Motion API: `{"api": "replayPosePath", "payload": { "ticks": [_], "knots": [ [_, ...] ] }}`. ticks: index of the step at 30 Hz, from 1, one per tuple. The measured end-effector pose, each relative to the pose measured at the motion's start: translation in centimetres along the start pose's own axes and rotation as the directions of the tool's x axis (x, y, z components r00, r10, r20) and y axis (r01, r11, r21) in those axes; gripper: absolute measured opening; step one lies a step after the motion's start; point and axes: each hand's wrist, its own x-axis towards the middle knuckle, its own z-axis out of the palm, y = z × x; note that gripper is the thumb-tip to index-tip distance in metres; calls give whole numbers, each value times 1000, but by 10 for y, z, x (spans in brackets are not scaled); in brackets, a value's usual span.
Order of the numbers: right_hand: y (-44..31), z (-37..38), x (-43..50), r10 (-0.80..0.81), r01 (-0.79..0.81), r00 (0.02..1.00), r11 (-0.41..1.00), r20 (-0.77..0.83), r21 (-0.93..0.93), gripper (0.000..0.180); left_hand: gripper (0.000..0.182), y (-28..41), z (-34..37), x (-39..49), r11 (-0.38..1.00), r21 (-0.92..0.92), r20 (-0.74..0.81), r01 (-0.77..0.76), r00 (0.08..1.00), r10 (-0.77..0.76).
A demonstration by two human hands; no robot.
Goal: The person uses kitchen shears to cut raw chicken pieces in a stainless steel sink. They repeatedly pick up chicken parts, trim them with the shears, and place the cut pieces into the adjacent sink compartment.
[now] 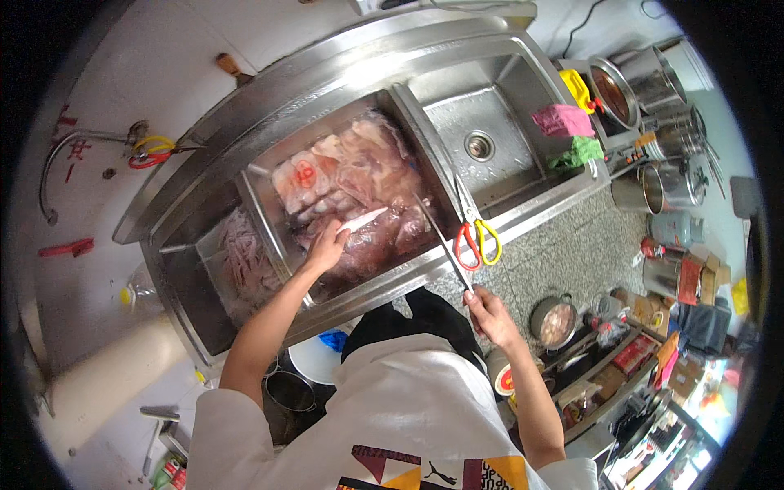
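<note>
My left hand (pixel 326 250) is over the middle sink basin (pixel 263 191), gripping a pale, tapered piece (pixel 365 223); I cannot tell whether it is a blade or a strip of meat. Below it, large slabs of raw meat (pixel 367 153) lie in water, one bearing a red stamp. In front of my body at the right, my right hand (pixel 492 318) is closed around a long, thin metal tool (pixel 450 250), a knife or a sharpening steel. Its tip reaches over the meat. Scissors (pixel 470 228) with red and yellow handles hang over the basin's divider.
Thin pale strips of meat (pixel 242 245) soak in the left basin. The right basin (pixel 502 122) has a drain; pink (pixel 563 120) and green cloths (pixel 579 152) hang at its edge. More scissors (pixel 153 152) lie near the faucet (pixel 82 135). A pot of meat (pixel 556 321) stands on the floor.
</note>
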Motion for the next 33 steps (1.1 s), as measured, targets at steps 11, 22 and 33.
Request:
{"api": "replayPosePath", "payload": {
  "ticks": [11,22,33],
  "knots": [
    [-43,61,37,-115,151,959,981,261,-121,56,30,54,-60,-78,269,-752,454,602,768,-451],
    [-76,90,41,-145,202,933,968,329,-146,53,42,50,-79,-98,371,-722,446,584,802,-397],
    [-88,95,34,-96,213,928,929,361,-301,53,41,72,-99,-102,331,-709,638,623,766,-78]
  ]
}}
